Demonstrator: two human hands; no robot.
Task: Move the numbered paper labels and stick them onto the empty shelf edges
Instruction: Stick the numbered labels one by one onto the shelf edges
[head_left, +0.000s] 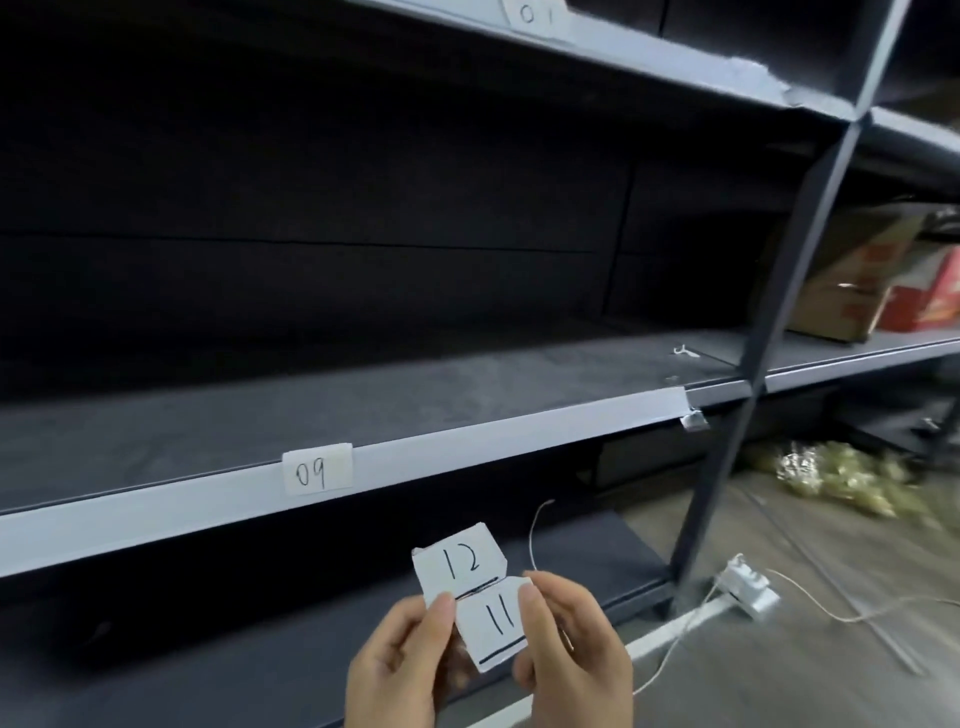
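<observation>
The left hand (400, 660) and the right hand (571, 654) are both low in the view, in front of the bottom shelf; each one pinches paper between the thumb and the curled fingers; the left hand holds the label "12" (460, 564) at its lower left corner, and the right hand holds the label "11" (493, 623) at its upper right corner; the "12" is above and the "11" is below, the two are touching along one edge, and I cannot tell if they are one piece or two pieces; both are in the air, apart from any shelf. Above the hands runs the white shelf edge (467, 441) of the middle shelf, and the label "09" (317, 470) is stuck on it, left of the hands; on the edge of the top shelf there is another label (530, 15), partly cut by the frame. At the right, behind the dark upright post (769, 322), a cardboard box (852, 280) stands on the shelf with a red box (930, 291) just beside it; on the floor lie a white power strip (748, 584) with a thin cable, and a pile of gold shiny things (841, 478).
</observation>
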